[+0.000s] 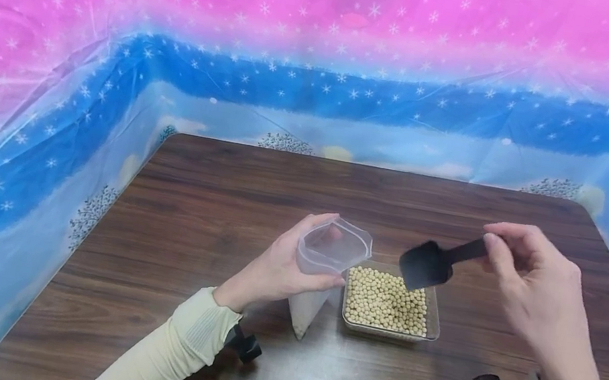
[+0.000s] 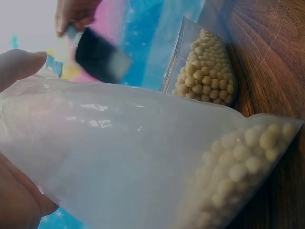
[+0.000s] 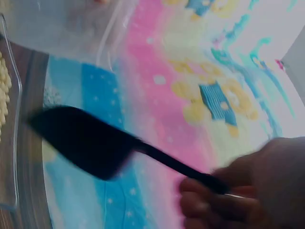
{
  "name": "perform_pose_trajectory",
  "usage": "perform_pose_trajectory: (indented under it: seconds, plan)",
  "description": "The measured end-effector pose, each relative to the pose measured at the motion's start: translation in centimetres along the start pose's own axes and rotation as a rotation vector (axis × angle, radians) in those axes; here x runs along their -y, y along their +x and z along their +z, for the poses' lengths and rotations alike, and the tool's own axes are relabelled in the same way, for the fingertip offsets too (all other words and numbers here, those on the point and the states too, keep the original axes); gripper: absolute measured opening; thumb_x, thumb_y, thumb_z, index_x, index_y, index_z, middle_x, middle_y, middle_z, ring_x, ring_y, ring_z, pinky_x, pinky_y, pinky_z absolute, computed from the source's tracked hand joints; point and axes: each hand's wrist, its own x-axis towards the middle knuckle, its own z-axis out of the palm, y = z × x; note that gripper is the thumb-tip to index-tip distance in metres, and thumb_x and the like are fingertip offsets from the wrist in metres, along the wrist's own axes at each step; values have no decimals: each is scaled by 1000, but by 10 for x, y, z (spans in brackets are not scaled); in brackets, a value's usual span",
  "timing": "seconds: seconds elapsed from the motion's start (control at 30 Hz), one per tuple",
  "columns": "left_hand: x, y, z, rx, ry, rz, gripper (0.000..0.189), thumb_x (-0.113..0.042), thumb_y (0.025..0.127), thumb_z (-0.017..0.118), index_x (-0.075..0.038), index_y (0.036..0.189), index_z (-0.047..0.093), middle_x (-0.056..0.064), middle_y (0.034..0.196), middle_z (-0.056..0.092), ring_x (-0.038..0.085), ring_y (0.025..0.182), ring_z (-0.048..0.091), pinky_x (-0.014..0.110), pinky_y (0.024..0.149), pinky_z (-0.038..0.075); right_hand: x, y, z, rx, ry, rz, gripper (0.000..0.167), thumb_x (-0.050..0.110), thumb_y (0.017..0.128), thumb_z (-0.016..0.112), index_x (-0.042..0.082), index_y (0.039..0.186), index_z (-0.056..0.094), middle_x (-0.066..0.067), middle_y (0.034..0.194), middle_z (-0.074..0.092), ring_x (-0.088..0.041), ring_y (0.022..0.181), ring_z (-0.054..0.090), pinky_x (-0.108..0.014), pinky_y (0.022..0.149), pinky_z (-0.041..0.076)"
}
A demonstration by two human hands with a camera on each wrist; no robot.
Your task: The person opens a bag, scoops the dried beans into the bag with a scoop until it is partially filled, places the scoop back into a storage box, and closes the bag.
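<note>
Black scoop [image 1: 425,265] pinched in its fingers, the right hand [image 1: 541,290] hovers near the beans [image 1: 382,302] — the left hand [image 1: 280,268] grips a bag [image 2: 124,138].

Bag [image 1: 308,305] left of container [image 1: 434,311]

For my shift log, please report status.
Left hand holds translucent plastic bag, round beige beans inside. Right hand pinches black spoon-shaped scoop. No obstacle visible between bag and scoop.
</note>
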Motion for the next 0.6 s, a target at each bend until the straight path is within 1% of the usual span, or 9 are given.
perform_pose_trajectory:
  seconds: [0.07,0.13,0.23,0.27,0.3,0.37,0.43,0.5,0.6]
  plan:
    - [0,0,0,3,3,0,85,-11,75,85,-12,145,37,7,127,54,24,109,59,34,91,52,-8,2,-3,137,-50,0,15,18,96,62,15,110,68,-3,83,71,3,69,59,-15,57,40]
    - [1,0,-1,2,9,1,85,-11,75,84,-11,145,37,7,127,54,24,109,59,34,90,52,-14,4,-4,255,-87,12,14,21,97,62,16,109,66,-1,82,71,-4,70,61,-19,57,40]
    - [1,0,-1,0,10,4,84,-10,75,84,-11,145,37,6,126,54,23,109,59,35,91,52,-24,8,-2,416,-100,53,14,24,99,58,14,107,63,4,78,69,-13,72,64,-25,57,42]
    - [1,0,-1,-2,11,6,84,-9,75,84,-10,145,37,6,126,54,23,109,59,35,90,53,-27,10,-1,469,-92,72,15,24,100,57,13,107,62,4,78,69,-14,72,64,-26,57,42]
    - [1,0,-1,-3,9,6,84,-10,75,84,-10,145,37,6,126,54,23,109,59,35,90,53,-31,12,1,518,-74,86,16,23,100,56,10,108,61,4,78,69,-15,73,64,-26,58,44]
    - [0,1,-1,-4,1,3,84,-10,75,84,-11,145,38,7,126,54,23,109,59,36,90,53,-41,15,5,609,-4,131,18,20,101,54,5,109,58,0,79,69,-16,73,65,-27,60,50]
    - [0,1,-1,-4,-3,-5,84,-10,75,85,-13,145,38,7,126,55,23,109,59,36,90,53,-54,18,11,672,86,179,19,15,101,53,-2,110,56,-6,81,68,-19,73,66,-29,63,55]
    - [0,1,-1,-4,5,-21,84,-11,75,85,-14,145,38,6,127,55,22,109,59,36,90,53,-66,19,17,716,183,231,21,11,101,52,-7,111,53,-12,83,68,-22,74,68,-32,66,58]
    - [-1,1,-1,-7,27,-43,86,-9,74,85,-13,145,38,6,127,55,22,110,58,37,90,52,-81,18,27,751,300,294,24,9,101,51,-12,113,49,-19,85,68,-29,76,69,-37,68,59]
